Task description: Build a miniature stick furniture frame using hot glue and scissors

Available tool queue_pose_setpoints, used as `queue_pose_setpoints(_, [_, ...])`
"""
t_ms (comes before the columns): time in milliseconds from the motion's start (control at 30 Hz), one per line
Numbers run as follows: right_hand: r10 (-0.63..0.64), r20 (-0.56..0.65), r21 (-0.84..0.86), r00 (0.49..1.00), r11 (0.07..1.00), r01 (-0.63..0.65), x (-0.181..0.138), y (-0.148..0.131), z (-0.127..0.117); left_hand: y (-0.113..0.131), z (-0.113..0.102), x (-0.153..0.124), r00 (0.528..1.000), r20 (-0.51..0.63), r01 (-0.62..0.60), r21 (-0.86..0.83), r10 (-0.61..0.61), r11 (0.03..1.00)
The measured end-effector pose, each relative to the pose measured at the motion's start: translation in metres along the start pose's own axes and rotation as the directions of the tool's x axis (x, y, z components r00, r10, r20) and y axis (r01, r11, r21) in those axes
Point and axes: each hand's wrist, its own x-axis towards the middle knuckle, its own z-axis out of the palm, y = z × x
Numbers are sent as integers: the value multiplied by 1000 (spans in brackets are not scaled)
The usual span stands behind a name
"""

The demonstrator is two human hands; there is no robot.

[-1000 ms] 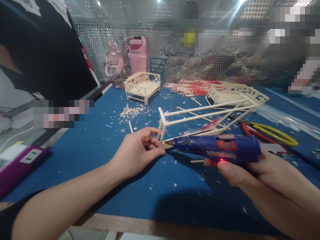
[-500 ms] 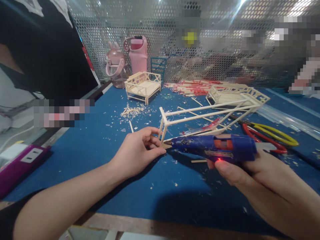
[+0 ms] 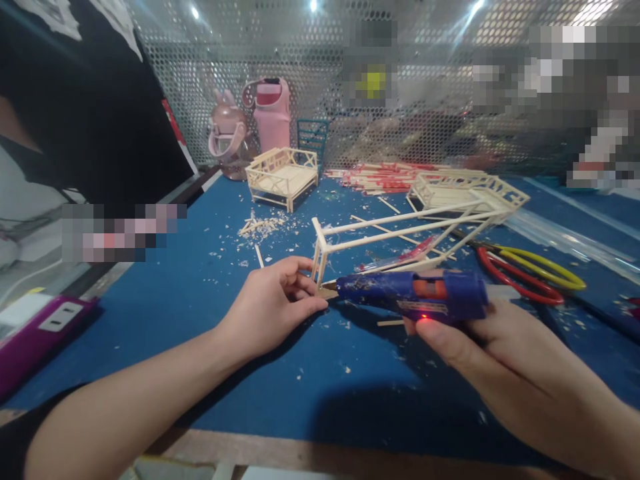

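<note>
My right hand (image 3: 465, 347) is closed round a blue hot glue gun (image 3: 380, 288) with a small red light lit on its side. The gun's nozzle points left and meets the lower near corner of a long stick frame (image 3: 370, 239). At that corner my left hand (image 3: 277, 303) pinches the frame, thumb below and fingers curled behind the uprights. The frame is built of thin pale wooden sticks, and its far end reaches right, in front of a small finished stick bench. The exact touching point of the nozzle is partly hidden by my left fingertips.
A miniature stick daybed (image 3: 283, 179) and a second one (image 3: 450, 190) stand farther back. Red-and-pale sticks (image 3: 380, 177) lie in a pile. Scissors with red and yellow handles (image 3: 530, 267) rest at right. A purple power strip (image 3: 47, 333) sits at left; pink bottles (image 3: 273, 113) stand behind.
The whole view has shifted slightly. The glue gun and my right hand sit a little farther left, while the nozzle stays at the same frame corner. My left hand keeps its pinch.
</note>
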Motion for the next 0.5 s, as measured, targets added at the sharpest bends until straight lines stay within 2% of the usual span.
queue_pose_setpoints(333, [-4,6,55,1000,998,4,0,-2,2,1,1,0,1000,-15,0,-35,0,999])
queue_pose_setpoints(500, [-24,-12,-2,1000,1000,24,-1,0,-3,-1,1,0,1000,-5,12,-64,-13,998])
